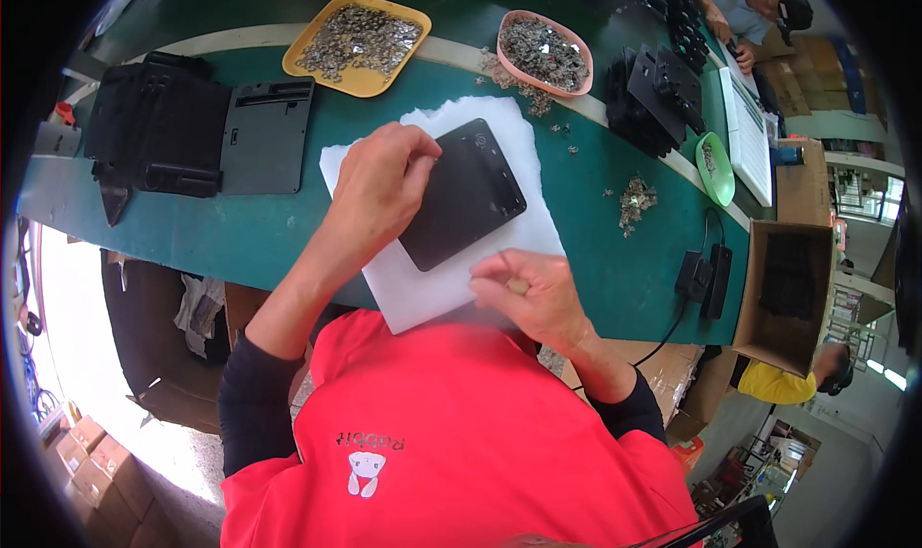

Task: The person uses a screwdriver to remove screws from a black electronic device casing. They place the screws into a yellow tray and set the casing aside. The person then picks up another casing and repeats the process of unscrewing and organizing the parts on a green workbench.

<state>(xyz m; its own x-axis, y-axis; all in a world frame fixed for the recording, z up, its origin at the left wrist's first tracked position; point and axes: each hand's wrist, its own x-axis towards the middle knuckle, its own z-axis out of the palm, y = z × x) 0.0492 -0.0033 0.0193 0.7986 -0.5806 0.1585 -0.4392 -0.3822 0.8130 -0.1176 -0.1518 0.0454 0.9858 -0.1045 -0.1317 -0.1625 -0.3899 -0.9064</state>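
A flat black plastic panel (461,202) with rounded corners lies on a sheet of white foam (523,140) in front of me. Over its left edge is my left hand (379,183), fingers curled with thumb and forefinger pinched together; whatever is between them is hidden. My right hand (538,298) hovers near the foam's front right side, apart from the panel and slightly blurred. Its fingers are bent in, and a small yellowish spot shows among them, too unclear to name.
Small metal parts fill a yellow tray (419,18), a pink tray (586,73) and a green dish (715,185); loose ones (636,204) lie on the green table (259,236). Black panels (269,140) are stacked left, more (645,101) right. A black power adapter (713,281) sits front right. A co-worker (735,5) works beyond.
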